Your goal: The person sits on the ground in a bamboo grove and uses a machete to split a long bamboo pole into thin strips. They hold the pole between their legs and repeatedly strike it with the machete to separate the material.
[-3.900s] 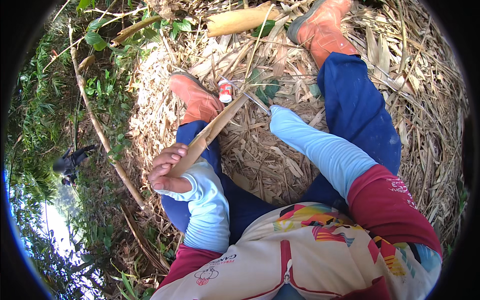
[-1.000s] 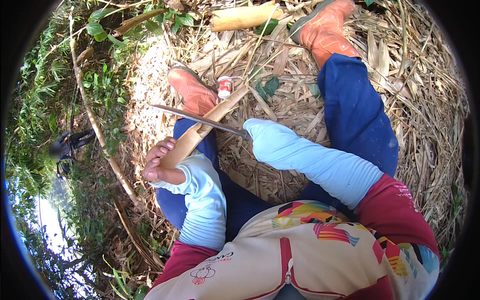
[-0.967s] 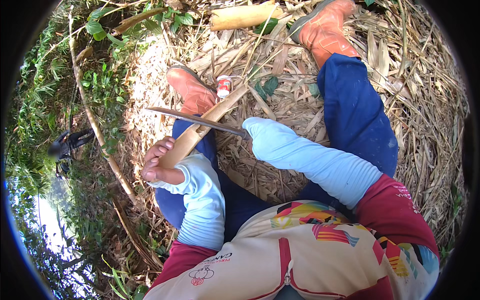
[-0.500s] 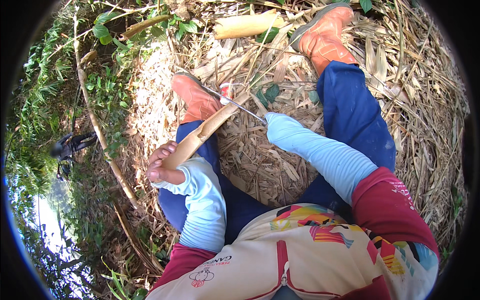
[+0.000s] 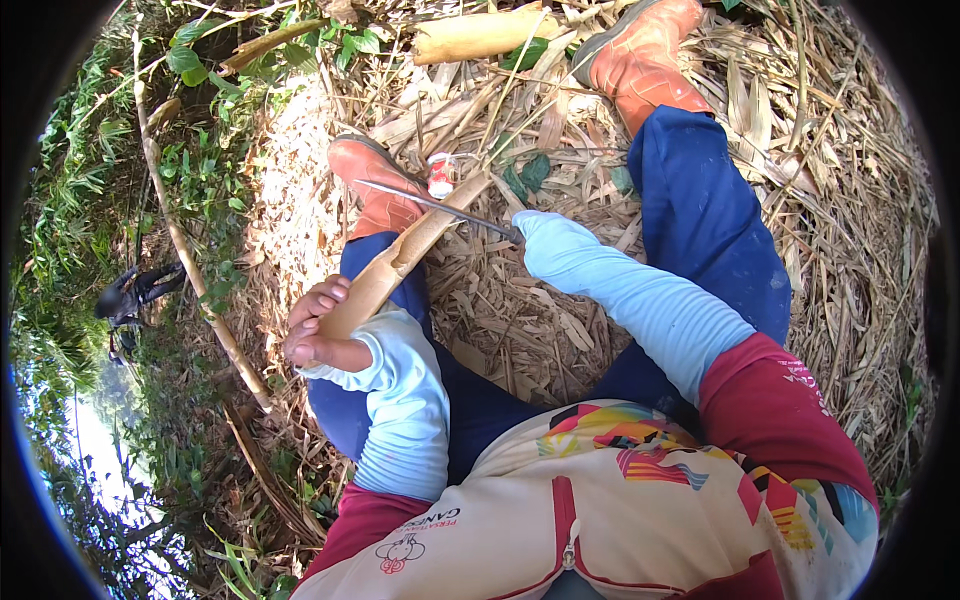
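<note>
My left hand is closed around the near end of a split piece of bamboo, which slants away to the upper right across my left shin. A notch shows in the bamboo's edge partway along. My right hand, mostly covered by a light blue sleeve, grips a long thin-bladed knife; the handle is largely hidden. Its blade crosses the bamboo toward its far half and appears to lie against it, with the tip over my left boot.
Dry leaves and bamboo shavings cover the ground between my legs. A red and white container lies beside the left boot. Beyond are a bamboo section and my right boot. A long pole and a person are at left.
The knife blade has slid nearer to me along the bamboo, its tip now farther left. My left hand keeps its hold, and the whole view has shifted slightly.
</note>
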A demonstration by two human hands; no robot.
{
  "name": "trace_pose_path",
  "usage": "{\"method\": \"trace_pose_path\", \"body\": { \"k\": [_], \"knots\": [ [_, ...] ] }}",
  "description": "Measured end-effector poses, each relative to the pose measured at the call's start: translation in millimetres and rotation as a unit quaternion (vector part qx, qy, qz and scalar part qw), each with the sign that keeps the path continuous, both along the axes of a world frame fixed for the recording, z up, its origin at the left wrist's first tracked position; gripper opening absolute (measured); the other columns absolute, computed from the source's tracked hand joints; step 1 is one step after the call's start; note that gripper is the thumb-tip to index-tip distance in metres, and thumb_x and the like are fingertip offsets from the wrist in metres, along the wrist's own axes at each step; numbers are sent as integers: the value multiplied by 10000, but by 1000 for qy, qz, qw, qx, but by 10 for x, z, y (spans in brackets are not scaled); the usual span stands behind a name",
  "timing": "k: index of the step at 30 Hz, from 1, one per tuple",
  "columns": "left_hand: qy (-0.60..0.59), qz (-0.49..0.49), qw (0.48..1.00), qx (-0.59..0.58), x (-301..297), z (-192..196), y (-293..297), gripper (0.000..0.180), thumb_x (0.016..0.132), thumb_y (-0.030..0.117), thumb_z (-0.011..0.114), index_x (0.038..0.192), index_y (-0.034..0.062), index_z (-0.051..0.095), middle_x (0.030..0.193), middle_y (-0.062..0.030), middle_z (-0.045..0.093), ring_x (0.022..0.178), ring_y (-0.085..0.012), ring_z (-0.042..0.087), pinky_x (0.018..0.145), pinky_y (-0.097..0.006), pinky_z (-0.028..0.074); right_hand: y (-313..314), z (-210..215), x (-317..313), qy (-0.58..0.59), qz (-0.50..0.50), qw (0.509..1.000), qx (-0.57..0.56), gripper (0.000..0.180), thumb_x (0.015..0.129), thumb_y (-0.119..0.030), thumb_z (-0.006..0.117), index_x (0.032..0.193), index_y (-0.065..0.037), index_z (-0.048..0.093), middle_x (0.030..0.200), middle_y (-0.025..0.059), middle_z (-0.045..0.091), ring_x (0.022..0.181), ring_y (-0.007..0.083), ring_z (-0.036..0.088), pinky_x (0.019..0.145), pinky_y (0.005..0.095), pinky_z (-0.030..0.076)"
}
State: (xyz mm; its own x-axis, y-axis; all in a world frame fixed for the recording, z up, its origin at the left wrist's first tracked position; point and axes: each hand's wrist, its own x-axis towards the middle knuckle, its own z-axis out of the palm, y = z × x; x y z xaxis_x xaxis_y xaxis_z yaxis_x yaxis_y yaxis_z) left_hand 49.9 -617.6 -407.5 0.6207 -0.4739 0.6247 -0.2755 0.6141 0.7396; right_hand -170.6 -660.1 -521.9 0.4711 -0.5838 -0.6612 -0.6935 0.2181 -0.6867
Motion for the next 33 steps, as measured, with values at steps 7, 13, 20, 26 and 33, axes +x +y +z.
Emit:
{"method": "trace_pose_path", "body": {
  "k": [7, 13, 20, 26, 33],
  "knots": [
    [43, 4, 999, 31, -76, 75, 26, 389, 988, 484, 518, 887, 114, 450, 811, -106, 537, 718, -250, 543, 678, -405, 515, 4, -458, 38, 89, 38, 995, 23, 241, 887, -196, 602, 1103, -89, 618, 1046, 221, 667, 939, 423, 634, 818, 467, 501],
    [81, 20, 995, 52, -110, 131, -39, 370, 986, 472, 533, 878, 125, 465, 807, -83, 532, 729, -226, 522, 696, -383, 511, -132, -1289, -33, 226, 55, 969, 85, 315, 854, -176, 619, 1142, -59, 674, 1108, 230, 675, 1025, 407, 651, 876, 447, 514],
    [115, 89, 986, 76, -52, 185, -68, 461, 930, 556, 585, 869, 113, 472, 853, -67, 484, 766, -204, 497, 749, -365, 483, -361, -1116, 44, 209, 126, 961, 128, 347, 779, -264, 716, 1078, -96, 658, 995, 189, 689, 898, 358, 666, 800, 424, 531],
    [144, -9, 988, 49, -185, 194, -15, 350, 977, 446, 562, 860, 122, 500, 851, -48, 485, 802, -191, 487, 787, -352, 475, -221, -258, 117, 64, -6, 998, -21, 275, 807, -224, 679, 1006, -54, 595, 819, 198, 625, 774, 362, 626, 742, 437, 503],
    [129, -77, 988, 25, -56, 84, 4, 288, 965, 311, 583, 844, 84, 454, 783, -92, 496, 728, -230, 511, 720, -385, 492, 52, 774, 127, -174, -65, 969, -162, 271, 787, -183, 681, 967, -35, 542, 785, 196, 590, 755, 387, 608, 699, 466, 474]
  ]
}}
